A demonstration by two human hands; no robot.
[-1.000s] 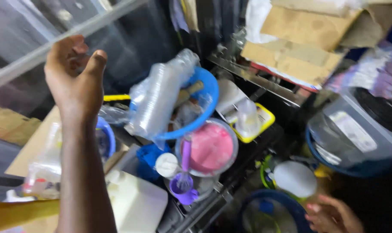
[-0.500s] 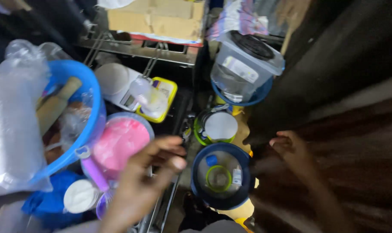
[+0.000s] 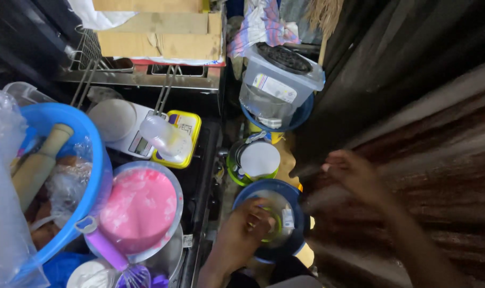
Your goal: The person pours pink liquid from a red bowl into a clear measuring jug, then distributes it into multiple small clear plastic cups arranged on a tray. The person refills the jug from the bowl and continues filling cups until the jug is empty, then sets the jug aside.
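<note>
My left hand [image 3: 241,234] reaches down into a blue bucket [image 3: 293,250] near the bottom centre, its fingers on a clear lidded container with a green ring [image 3: 277,213] inside; whether it grips the container I cannot tell. My right hand [image 3: 354,176] hovers blurred to the right of the bucket, beside a dark corrugated wall, fingers spread and holding nothing. A green tub with a white lid [image 3: 257,159] sits just behind the bucket.
A large blue basin [image 3: 96,160] with a rolling pin and plastic bags is at left. A pink bowl [image 3: 141,208], a kitchen scale [image 3: 122,125], a yellow tray [image 3: 189,133] and a clear lidded bin [image 3: 277,85] crowd the shelf. Cardboard [image 3: 162,32] lies behind.
My left hand dropped from high at the left down to the blue bucket. The view swung right and down. My right hand rose slightly beside the wall.
</note>
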